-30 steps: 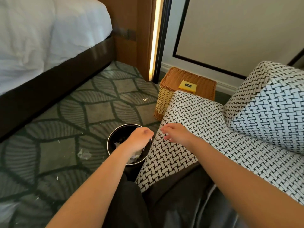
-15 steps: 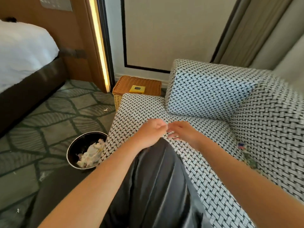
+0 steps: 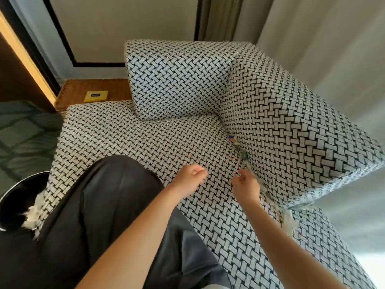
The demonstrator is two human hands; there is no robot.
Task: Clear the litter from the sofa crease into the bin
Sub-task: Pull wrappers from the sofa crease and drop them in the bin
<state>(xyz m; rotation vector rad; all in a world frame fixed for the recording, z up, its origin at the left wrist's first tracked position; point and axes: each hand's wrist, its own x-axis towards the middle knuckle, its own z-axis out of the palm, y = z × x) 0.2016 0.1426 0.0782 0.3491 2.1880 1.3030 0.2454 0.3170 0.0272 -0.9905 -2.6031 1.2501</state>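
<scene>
Down in the sofa point(image 3: 166, 142) crease, beside the back cushion, lie bits of litter point(image 3: 236, 141). The right hand point(image 3: 245, 185) is near them, and I cannot tell if it holds any. The left hand point(image 3: 191, 178) is a fist over the seat, and the bin point(image 3: 23, 182) is far left.

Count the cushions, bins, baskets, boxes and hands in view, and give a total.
Back cushions: 2
Bin: 1
Basket: 1
Yellow box: 1
Hands: 2, left hand and right hand
Total: 7
</scene>
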